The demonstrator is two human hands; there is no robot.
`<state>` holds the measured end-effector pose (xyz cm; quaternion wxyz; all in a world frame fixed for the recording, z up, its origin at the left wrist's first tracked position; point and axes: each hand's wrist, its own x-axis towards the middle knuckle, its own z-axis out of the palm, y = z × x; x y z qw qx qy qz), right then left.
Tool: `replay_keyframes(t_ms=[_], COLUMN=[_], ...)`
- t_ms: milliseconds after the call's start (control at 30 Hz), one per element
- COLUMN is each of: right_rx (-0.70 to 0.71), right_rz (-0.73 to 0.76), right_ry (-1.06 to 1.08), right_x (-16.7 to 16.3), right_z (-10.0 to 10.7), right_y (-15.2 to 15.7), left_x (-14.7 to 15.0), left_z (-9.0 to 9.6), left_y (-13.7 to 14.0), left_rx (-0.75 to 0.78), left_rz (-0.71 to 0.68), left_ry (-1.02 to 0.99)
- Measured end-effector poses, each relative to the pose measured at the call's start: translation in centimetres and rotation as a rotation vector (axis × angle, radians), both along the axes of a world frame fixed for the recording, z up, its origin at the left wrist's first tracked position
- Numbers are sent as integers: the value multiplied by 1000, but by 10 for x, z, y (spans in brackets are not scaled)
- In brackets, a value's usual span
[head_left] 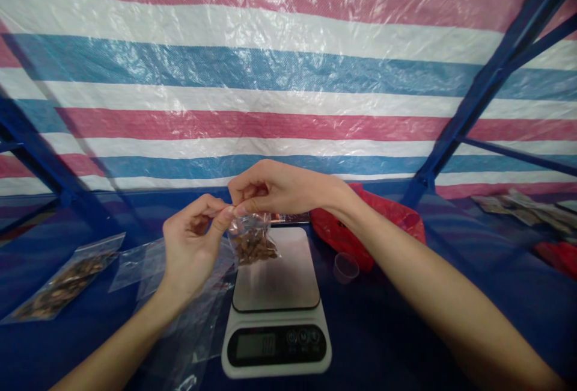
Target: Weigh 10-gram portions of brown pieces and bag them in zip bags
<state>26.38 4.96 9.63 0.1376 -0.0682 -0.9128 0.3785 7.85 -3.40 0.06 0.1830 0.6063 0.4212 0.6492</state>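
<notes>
A small clear plastic bag (256, 245) with brown, chunky dried pieces in its lower part hangs above the back left of a kitchen scale (280, 289). My left hand (192, 240) pinches the bag's top edge between thumb and finger. Right beside it, my right hand (274, 189) pinches the same edge, so the fingertips of both hands meet there. The scale has a metal plate and a white body, and its display seems to read 0.0. Whether the bag's mouth is sealed I cannot tell.
Left lies a filled clear bag (67, 283) of brown pieces, with flat clear bags (189, 319) nearer the scale. A red plastic bag (387, 216) and a small clear cup (346, 267) sit right. Blue frame bars (478, 96) and striped sheeting (270, 66) stand behind.
</notes>
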Motion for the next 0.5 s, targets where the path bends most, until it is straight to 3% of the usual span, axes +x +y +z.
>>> replay_keyframes(t_ms=[133, 367, 500], right_rx=[-2, 178, 289], right_rz=[-55, -81, -171], right_ry=[11, 30, 119], right_x=[1, -1, -2], right_z=[1, 2, 4], right_y=[3, 6, 6], left_x=[-2, -6, 5], left_z=[2, -10, -6], left_y=[2, 3, 3], left_rx=[-33, -45, -121], left_rz=[-27, -85, -133], left_ry=[17, -15, -84])
